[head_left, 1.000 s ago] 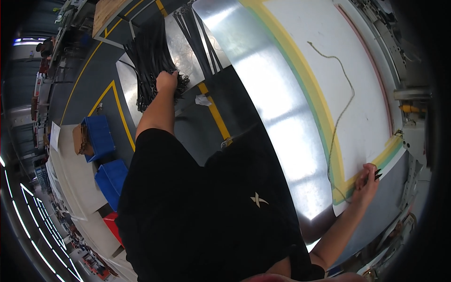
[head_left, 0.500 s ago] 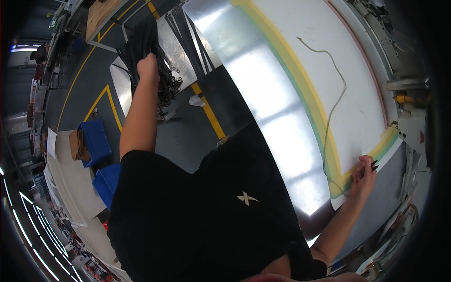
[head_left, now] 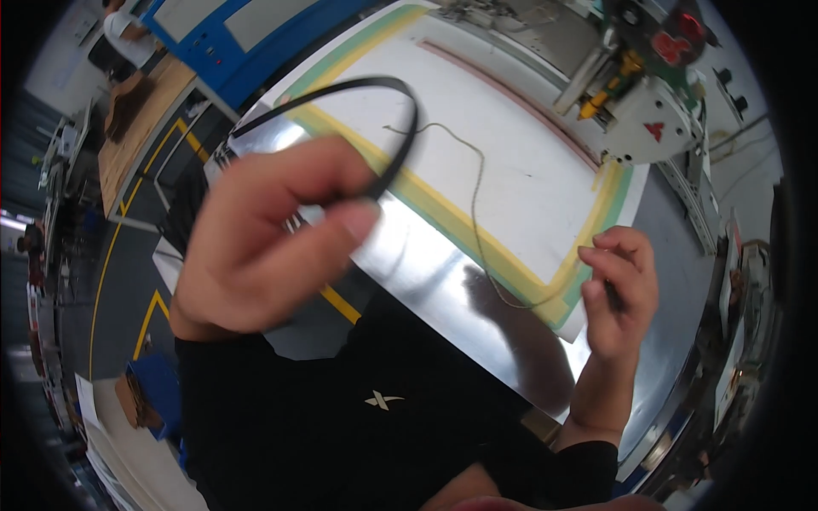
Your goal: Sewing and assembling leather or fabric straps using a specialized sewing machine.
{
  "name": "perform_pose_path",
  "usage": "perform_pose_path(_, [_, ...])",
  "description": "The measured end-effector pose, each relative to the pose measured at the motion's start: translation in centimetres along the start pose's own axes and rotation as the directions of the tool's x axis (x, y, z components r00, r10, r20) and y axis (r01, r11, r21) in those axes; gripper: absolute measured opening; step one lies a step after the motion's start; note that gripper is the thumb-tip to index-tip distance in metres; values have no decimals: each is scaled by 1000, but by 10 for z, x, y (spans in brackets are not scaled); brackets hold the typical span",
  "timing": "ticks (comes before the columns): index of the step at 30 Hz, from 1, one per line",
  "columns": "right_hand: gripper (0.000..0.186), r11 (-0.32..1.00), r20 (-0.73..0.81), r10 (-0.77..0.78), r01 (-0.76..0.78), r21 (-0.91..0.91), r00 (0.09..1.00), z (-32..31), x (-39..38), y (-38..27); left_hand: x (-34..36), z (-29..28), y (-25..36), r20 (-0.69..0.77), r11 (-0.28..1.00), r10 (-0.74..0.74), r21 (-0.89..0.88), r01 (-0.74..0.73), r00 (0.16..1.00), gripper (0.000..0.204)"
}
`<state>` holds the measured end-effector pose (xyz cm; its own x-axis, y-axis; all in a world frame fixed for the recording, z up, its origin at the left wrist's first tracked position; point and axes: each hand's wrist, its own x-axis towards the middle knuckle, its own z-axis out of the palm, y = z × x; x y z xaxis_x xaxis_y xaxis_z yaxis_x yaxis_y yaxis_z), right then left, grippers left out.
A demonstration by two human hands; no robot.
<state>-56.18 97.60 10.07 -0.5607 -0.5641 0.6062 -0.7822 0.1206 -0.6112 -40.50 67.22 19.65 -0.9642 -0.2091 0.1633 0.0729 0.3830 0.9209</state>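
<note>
My left hand [head_left: 256, 247] is raised over the near left side of the table, closed in a pinch. Between its thumb and index finger is one end of a narrow black strap [head_left: 415, 119]. The strap arches up and bends back toward the left. My right hand [head_left: 629, 285] hovers by the taped right corner of the white work surface [head_left: 511, 204], fingers curled. A small dark tool [head_left: 613, 297] shows in its palm, mostly hidden. A thin greenish cord [head_left: 481, 196] lies loosely across the white surface, apart from both hands.
A sewing machine head [head_left: 648, 123] stands at the far right of the table. Behind my left hand a bundle of black straps [head_left: 176, 213] is partly hidden. A wooden table [head_left: 141, 162], a blue machine [head_left: 200, 38] and another person [head_left: 128, 38] are farther left. A blue bin [head_left: 160, 387] sits lower left.
My left hand has left the strap pile and come up toward the table, now with a black strap in it. My view has turned toward the table. The right hand stays near the taped corner.
</note>
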Motion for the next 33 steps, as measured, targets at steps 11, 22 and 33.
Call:
perform_pose_path(11, [26, 954, 112, 232, -204, -219, 966, -60, -44, -1, 66, 48, -2, 781, 894, 161, 143, -425, 603, 10])
perform_pose_path(22, [22, 600, -155, 629, -603, -526, 761, -115, -133, 61, 125, 73, -143, 465, 933, 5, 316, -171, 886, 18])
perform_pose_path(33, [23, 540, -178, 695, -669, -510, 697, -107, -142, 80, 130, 96, -190, 367, 978, -82, 209, 4, 927, 18])
